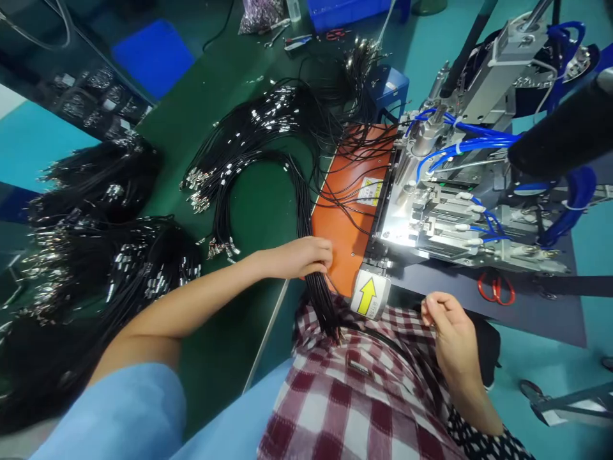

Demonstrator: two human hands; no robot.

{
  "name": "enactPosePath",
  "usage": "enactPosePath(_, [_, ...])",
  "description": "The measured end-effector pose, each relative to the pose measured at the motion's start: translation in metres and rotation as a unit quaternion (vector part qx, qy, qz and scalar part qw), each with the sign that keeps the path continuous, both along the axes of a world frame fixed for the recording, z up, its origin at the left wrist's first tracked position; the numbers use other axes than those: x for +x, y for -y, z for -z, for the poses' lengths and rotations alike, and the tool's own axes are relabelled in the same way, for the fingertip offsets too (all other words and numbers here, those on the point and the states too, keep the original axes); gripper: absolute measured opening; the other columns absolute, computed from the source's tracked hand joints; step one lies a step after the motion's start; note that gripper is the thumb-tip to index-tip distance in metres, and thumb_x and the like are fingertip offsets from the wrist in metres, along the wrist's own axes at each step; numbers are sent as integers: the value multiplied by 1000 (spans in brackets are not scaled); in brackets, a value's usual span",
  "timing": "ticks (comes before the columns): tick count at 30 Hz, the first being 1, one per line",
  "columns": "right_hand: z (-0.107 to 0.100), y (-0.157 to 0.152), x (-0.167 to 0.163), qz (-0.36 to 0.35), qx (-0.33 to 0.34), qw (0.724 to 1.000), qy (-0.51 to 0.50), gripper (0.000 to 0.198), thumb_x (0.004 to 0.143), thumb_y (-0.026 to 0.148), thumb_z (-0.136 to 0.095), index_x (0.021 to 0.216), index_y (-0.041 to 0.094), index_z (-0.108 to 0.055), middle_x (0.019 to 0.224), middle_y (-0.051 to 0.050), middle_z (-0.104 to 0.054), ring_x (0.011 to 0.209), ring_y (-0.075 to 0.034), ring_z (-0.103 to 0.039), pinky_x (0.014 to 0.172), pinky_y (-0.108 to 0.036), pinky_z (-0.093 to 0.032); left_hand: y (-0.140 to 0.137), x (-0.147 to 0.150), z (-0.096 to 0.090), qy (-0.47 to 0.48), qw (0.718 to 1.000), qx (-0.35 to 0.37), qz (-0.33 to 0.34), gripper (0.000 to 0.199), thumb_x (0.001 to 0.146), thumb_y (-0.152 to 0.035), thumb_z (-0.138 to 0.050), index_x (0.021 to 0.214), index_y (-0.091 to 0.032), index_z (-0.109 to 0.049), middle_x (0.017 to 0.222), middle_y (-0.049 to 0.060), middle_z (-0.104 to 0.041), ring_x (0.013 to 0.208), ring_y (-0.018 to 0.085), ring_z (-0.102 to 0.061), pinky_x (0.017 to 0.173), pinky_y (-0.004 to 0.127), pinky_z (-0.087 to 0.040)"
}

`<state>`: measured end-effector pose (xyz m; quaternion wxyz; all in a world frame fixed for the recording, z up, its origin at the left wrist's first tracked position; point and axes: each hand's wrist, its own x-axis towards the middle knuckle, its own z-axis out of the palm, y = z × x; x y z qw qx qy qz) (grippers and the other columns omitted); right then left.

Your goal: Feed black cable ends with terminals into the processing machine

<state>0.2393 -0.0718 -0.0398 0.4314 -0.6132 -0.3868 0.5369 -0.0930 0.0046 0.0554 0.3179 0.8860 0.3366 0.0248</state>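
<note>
My left hand (312,255) is closed at the edge of the orange plate, its fingers around a bundle of thin black cables (301,207). The bundle loops back across the green table, and its loose ends hang over the checkered cloth on my lap. Silver connectors (224,248) tip its far end. To the right, my right hand (451,326) is raised above my lap, fingers curled and thumb pressed to them; anything in the pinch is too small to make out. Between the hands is a white label with a yellow arrow (368,296), at the machine's front corner.
The metal machine (416,211) with blue air hoses stands at right, several cables reaching its edge across the orange plate (342,223). More cable bundles (272,112) lie on the green table (261,204) and in heaps (129,255) at left. Red-handled scissors (497,289) lie at right.
</note>
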Motion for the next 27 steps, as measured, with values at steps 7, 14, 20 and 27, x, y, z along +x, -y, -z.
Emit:
enactPosePath(7, [-35,5,-28,-115,54,992,-8,30,81,31,-71,110,26,-64,87,-3,-67,72,-15,-60,69,-29,-51,10,0,-3,110,979,34,-167,16,100,-26,-42,97,-18,-55,87,3,-62,79,14,-57,77,27,-45])
enactPosePath(14, [-48,-1,-52,-65,41,995,-66,11,81,31,-71,85,22,-67,68,1,-65,58,-13,-61,54,-26,-52,30,25,9,22,993,70,-96,16,99,-28,-44,101,-18,-56,88,3,-67,78,16,-60,78,31,-43])
enactPosePath(20, [-48,-1,-52,-115,83,988,-63,11,82,25,-71,93,23,-68,74,1,-68,64,-13,-64,60,-25,-53,36,81,-3,118,988,-60,-79,26,101,-31,-38,107,-16,-58,91,7,-66,80,18,-60,71,29,-43])
enactPosePath(27, [-46,-5,-33,-107,48,984,-135,14,91,34,-61,92,23,-69,69,1,-67,68,-13,-65,67,-24,-54,41,96,11,289,864,-350,-216,23,99,-38,-45,97,-17,-54,66,-3,-55,53,7,-44,53,19,-35])
